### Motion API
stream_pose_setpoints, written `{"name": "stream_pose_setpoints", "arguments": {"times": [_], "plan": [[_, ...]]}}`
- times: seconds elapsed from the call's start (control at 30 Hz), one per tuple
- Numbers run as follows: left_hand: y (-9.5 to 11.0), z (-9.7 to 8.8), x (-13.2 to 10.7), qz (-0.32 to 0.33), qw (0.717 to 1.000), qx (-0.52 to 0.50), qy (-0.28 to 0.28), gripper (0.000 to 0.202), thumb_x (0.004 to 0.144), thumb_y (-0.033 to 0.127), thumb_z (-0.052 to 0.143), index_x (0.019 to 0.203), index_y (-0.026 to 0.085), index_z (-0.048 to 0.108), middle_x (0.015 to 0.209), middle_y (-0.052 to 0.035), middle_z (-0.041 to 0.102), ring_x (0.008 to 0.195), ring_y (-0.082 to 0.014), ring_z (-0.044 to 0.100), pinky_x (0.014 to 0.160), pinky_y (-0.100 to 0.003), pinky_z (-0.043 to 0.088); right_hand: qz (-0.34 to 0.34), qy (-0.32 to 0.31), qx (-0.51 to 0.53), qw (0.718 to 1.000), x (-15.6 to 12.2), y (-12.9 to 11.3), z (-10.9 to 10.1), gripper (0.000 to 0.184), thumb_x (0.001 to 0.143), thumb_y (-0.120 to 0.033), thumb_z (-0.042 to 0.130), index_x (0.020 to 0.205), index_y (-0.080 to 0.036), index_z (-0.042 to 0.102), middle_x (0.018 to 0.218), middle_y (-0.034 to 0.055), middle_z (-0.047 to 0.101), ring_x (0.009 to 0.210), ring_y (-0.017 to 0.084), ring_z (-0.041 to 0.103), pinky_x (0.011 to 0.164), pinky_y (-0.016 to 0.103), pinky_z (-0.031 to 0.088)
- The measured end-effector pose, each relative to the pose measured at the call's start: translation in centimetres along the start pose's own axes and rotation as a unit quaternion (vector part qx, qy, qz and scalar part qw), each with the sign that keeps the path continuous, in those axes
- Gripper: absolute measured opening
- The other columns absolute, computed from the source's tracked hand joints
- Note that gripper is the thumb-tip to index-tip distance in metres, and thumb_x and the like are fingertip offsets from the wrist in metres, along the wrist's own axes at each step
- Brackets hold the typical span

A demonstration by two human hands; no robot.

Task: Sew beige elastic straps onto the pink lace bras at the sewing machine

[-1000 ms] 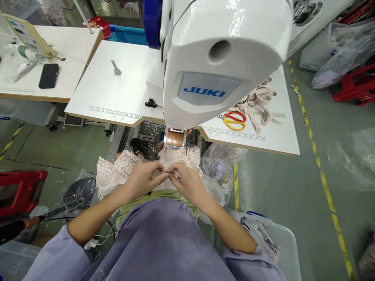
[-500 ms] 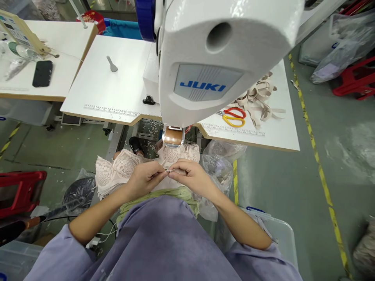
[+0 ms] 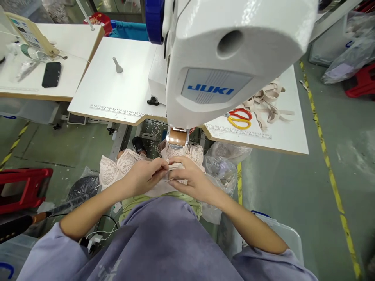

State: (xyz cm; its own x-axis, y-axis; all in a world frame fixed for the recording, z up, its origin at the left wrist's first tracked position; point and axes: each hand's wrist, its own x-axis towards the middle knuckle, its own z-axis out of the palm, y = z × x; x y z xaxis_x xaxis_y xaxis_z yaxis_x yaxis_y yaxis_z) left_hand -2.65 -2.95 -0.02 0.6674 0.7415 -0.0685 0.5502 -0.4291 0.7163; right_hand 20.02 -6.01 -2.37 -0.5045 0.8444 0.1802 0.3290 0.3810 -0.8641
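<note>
My left hand (image 3: 145,176) and my right hand (image 3: 191,178) meet over my lap, just below the head of a white JUKI sewing machine (image 3: 228,58). Both hands pinch a narrow pale strap (image 3: 169,173) between their fingertips. Under them lies a pink lace garment (image 3: 117,168) spread across my knees. The machine's brown arm end (image 3: 177,138) hangs right above the hands.
The white sewing table (image 3: 117,93) carries red-and-yellow scissors (image 3: 238,118) and a heap of beige straps (image 3: 268,102) at right. A second table at left holds a black phone (image 3: 51,74). Plastic bags (image 3: 222,168), a clear bin (image 3: 281,234) and a red stool (image 3: 23,187) surround me.
My hands stayed together on the strap; the right hand's fingers shifted up and over it. The camera view drifted slightly.
</note>
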Motion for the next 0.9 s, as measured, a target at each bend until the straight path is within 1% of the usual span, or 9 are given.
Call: {"name": "stream_pose_setpoints", "arguments": {"times": [0.07, 0.13, 0.23, 0.37, 0.5, 0.6, 0.7, 0.8, 0.9], "plan": [[0.3, -0.1, 0.1, 0.011, 1.0, -0.004, 0.0, 0.009, 0.098, 0.022, 0.05, 0.097, 0.021, 0.058, 0.072, 0.0032, 0.063, 0.058, -0.011, 0.056, 0.055, -0.022, 0.034, -0.038, -0.039, -0.034, 0.998, 0.1, -0.7, 0.3, 0.012, 0.095, -0.023, 0.057, 0.094, -0.024, 0.069, 0.115, 0.0076, 0.065, 0.105, 0.02, 0.062, 0.085, 0.033, 0.052], [0.4, -0.2, 0.2, 0.027, 0.999, -0.021, 0.011, 0.01, 0.098, 0.021, 0.052, 0.094, 0.02, 0.061, 0.079, 0.0003, 0.065, 0.067, -0.0122, 0.06, 0.06, -0.023, 0.04, -0.062, -0.058, -0.06, 0.995, 0.2, -0.8, 0.7, 0.015, 0.097, -0.021, 0.052, 0.094, -0.023, 0.066, 0.095, 0.0046, 0.067, 0.087, 0.017, 0.063, 0.073, 0.029, 0.051], [0.3, -0.4, 0.1, 0.051, 0.997, -0.053, 0.026, 0.013, 0.099, 0.021, 0.053, 0.097, 0.019, 0.066, 0.093, -0.0047, 0.068, 0.085, -0.0152, 0.065, 0.073, -0.025, 0.049, -0.093, -0.03, -0.09, 0.991, 0.1, -0.6, 1.1, 0.018, 0.098, -0.019, 0.048, 0.09, -0.021, 0.064, 0.082, 0.0034, 0.064, 0.075, 0.016, 0.06, 0.064, 0.028, 0.047], [0.2, -1.0, -0.1, 0.066, 0.995, -0.073, 0.01, 0.016, 0.1, 0.021, 0.054, 0.104, 0.021, 0.069, 0.1, -0.0049, 0.073, 0.091, -0.0164, 0.068, 0.08, -0.027, 0.052, -0.11, -0.013, -0.071, 0.991, 0.1, -0.4, 1.1, 0.017, 0.097, -0.017, 0.047, 0.091, -0.021, 0.062, 0.084, 0.0043, 0.065, 0.079, 0.017, 0.06, 0.069, 0.029, 0.05], [0.9, -1.6, 0.0, 0.011, 0.998, -0.059, -0.029, 0.014, 0.097, 0.022, 0.055, 0.099, 0.022, 0.069, 0.095, -0.003, 0.074, 0.085, -0.017, 0.068, 0.074, -0.027, 0.05, -0.106, -0.027, -0.061, 0.992, 0.2, -0.6, 1.2, 0.018, 0.097, -0.017, 0.045, 0.09, -0.023, 0.061, 0.084, 0.0037, 0.065, 0.08, 0.017, 0.061, 0.07, 0.03, 0.051], [1.5, -1.9, 0.5, -0.03, 0.997, -0.024, -0.065, 0.011, 0.094, 0.021, 0.057, 0.092, 0.021, 0.068, 0.088, -0.0013, 0.071, 0.079, -0.017, 0.065, 0.068, -0.027, 0.046, -0.111, -0.018, -0.091, 0.99, 0.1, -0.7, 1.8, 0.02, 0.096, -0.015, 0.044, 0.087, -0.022, 0.06, 0.08, 0.004, 0.064, 0.077, 0.018, 0.06, 0.068, 0.031, 0.05], [1.4, -2.0, 1.3, -0.051, 0.994, -0.009, -0.091, 0.012, 0.091, 0.018, 0.055, 0.083, 0.02, 0.062, 0.081, -0.0008, 0.067, 0.072, -0.0168, 0.061, 0.062, -0.027, 0.041, -0.092, 0.01, -0.112, 0.989, 0.0, -0.4, 2.7, 0.019, 0.095, -0.016, 0.045, 0.085, -0.021, 0.06, 0.079, 0.005, 0.066, 0.076, 0.019, 0.061, 0.066, 0.031, 0.049], [0.4, -1.6, 2.0, -0.063, 0.99, -0.042, -0.118, 0.013, 0.089, 0.018, 0.052, 0.077, 0.02, 0.057, 0.075, -0.0003, 0.062, 0.065, -0.0156, 0.055, 0.057, -0.027, 0.038, -0.034, 0.047, -0.057, 0.997, -0.2, -0.1, 3.4, 0.016, 0.093, -0.016, 0.05, 0.083, -0.022, 0.06, 0.08, 0.0035, 0.066, 0.075, 0.018, 0.062, 0.067, 0.03, 0.049], [-0.5, -0.4, 2.3, -0.074, 0.988, -0.106, -0.089, 0.009, 0.088, 0.021, 0.054, 0.079, 0.02, 0.057, 0.08, -0.0013, 0.061, 0.07, -0.0159, 0.055, 0.061, -0.027, 0.042, 0.031, 0.09, 0.021, 0.995, -0.4, 0.0, 3.6, 0.012, 0.092, -0.016, 0.055, 0.086, -0.022, 0.064, 0.088, 0.0029, 0.069, 0.081, 0.017, 0.065, 0.072, 0.029, 0.052]]}}
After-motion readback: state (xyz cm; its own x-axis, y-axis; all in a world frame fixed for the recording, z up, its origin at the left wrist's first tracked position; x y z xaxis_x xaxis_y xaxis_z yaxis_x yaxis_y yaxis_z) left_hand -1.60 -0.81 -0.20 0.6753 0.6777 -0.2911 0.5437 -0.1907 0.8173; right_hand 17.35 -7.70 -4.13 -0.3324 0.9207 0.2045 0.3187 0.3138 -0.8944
